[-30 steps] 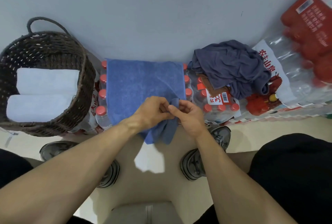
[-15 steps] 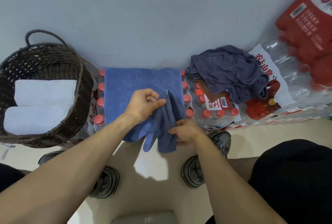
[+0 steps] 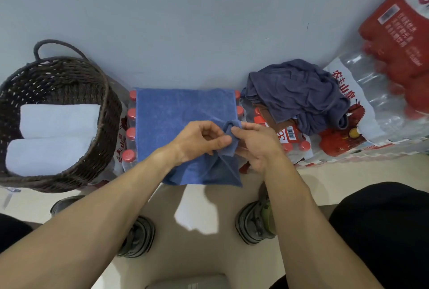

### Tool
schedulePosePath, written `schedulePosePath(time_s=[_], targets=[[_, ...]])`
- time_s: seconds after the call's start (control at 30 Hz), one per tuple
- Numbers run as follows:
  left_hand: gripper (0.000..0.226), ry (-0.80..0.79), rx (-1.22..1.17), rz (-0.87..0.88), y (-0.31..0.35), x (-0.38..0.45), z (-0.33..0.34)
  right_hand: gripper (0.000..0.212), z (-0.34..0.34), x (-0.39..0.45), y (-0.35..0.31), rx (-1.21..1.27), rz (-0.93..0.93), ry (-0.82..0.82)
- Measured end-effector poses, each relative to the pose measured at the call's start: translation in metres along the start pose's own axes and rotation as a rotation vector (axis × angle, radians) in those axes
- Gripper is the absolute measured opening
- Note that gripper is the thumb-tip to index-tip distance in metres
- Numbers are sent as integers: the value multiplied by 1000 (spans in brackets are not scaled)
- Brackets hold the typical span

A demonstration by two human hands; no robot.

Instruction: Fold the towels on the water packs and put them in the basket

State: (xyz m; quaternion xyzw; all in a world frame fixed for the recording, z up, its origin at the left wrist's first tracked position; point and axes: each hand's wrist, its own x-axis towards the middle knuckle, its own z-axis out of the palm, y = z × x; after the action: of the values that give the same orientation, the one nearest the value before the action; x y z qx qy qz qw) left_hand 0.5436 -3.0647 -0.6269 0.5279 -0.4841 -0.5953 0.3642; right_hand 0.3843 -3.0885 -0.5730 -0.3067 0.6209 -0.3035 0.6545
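Blue towel (image 3: 176,121): spread flat on top of a pack of water bottles (image 3: 130,135) against the wall; its long axis runs from the wall toward me, and the near end hangs over the front of the pack, pointing down at the floor.
Lifted corner: the near right corner is gathered up into a small bunch between my hands, raised off the flat part.
My left hand (image 3: 199,141): fingers curled, thumb and fingers pinching that bunched corner.
My right hand (image 3: 255,143): also grasping the same corner, fingertips touching the cloth just beside my left thumb.
Basket (image 3: 105,112): dark wicker, left of the pack, touching it, with two white folded towels (image 3: 58,135) lying side by side inside.
Grey towel (image 3: 299,91): crumpled in a heap on the next pack to the right.
Change from half a second ago: my right hand was lower, at the hanging edge; now it has come up to meet my left, and the cloth that drooped between them is drawn tighter.
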Motion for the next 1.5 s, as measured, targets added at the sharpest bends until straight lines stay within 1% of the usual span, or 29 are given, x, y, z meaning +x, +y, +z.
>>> schedulePosePath(time_s=[0.07, 0.13, 0.17, 0.2, 0.27, 0.3, 0.33, 0.37, 0.4, 0.43, 0.47, 0.5, 0.6, 0.67, 0.73, 0.8, 0.9, 0.93, 1.0, 1.03, 1.13, 1.2, 1.27, 1.3, 1.37, 1.47, 1.5], targets=[[30, -28, 2, 34, 2, 0, 5, 9, 3, -2, -1, 99, 0, 14], [29, -6, 5, 68, 4, 0, 8, 10, 5, -2, 0, 153, -15, 24], [26, 3, -6, 67, 5, 0, 8, 16, 6, -1, 0, 156, -39, 42], [21, 4, -17, 62, 7, 1, 7, 26, 6, 0, -1, 134, -83, 74], [11, 13, -5, 45, 11, 0, 3, 45, 5, 4, -1, -5, -239, 140], [13, 28, 9, 33, 13, 1, 1, 49, 4, 5, -1, -101, -329, 136], [24, 43, 15, 21, 15, 2, -1, 50, 3, 6, -3, -183, -400, 83], [38, 46, 9, 10, 17, 2, -3, 47, 3, 6, -4, -253, -448, -6], [51, 39, -5, -3, 20, 2, -5, 40, 3, 6, -4, -321, -477, -105], [59, 29, -28, -12, 22, 1, -6, 33, 4, 5, -3, -385, -503, -187], [61, 17, -59, -18, 24, 1, -7, 26, 4, 5, -1, -443, -540, -228], [61, 7, -95, -28, 26, 1, -8, 21, 5, 5, 0, -489, -583, -226], [69, 3, -170, -94, 27, 3, -9, 18, 5, 8, 3, -505, -653, -122], [74, 5, -220, -178, 27, 4, -13, 13, 4, 13, 4, -510, -632, -78], [75, -47, -220, -237, 29, 2, -21, 8, 3, 18, 5, -537, -612, -57], [73, -189, -98, -232, 30, -1, -36, 10, 0, 24, 7, -487, -587, -12], [46, -373, 18, -222, 29, -8, -59, 20, -9, 34, 10, -401, -538, 97], [42, -409, 36, -224, 29, -10, -65, 22, -13, 37, 11, -404, -539, 128], [45, -441, 116, -257, 28, -14, -77, 26, -16, 40, 14, -425, -546, 174], [43, -455, 168, -281, 28, -16, -82, 29, -16, 41, 16, -437, -549, 197], [37, -514, 307, -422, 30, -22, -99, 37, -17, 45, 22, -454, -522, 264], [41, -441, 461, -497, 31, -25, -110, 40, -20, 49, 24, -401, -446, 285], [44, -314, 625, -529, 30, -25, -122, 51, -22, 53, 26, -317, -353, 300], [43, -259, 645, -528, 30, -26, -127, 57, -23, 55, 27, -274, -313, 310], [47, -155, 611, -507, 31, -27, -136, 58, -23, 60, 27, -197, -252, 337], [71, -33, 417, -535, 31, -30, -146, 42, -24, 67, 24, -72, -185, 332], [76, 18, 342, -517, 31, -29, -145, 39, -24, 69, 21, -54, -171, 320]])
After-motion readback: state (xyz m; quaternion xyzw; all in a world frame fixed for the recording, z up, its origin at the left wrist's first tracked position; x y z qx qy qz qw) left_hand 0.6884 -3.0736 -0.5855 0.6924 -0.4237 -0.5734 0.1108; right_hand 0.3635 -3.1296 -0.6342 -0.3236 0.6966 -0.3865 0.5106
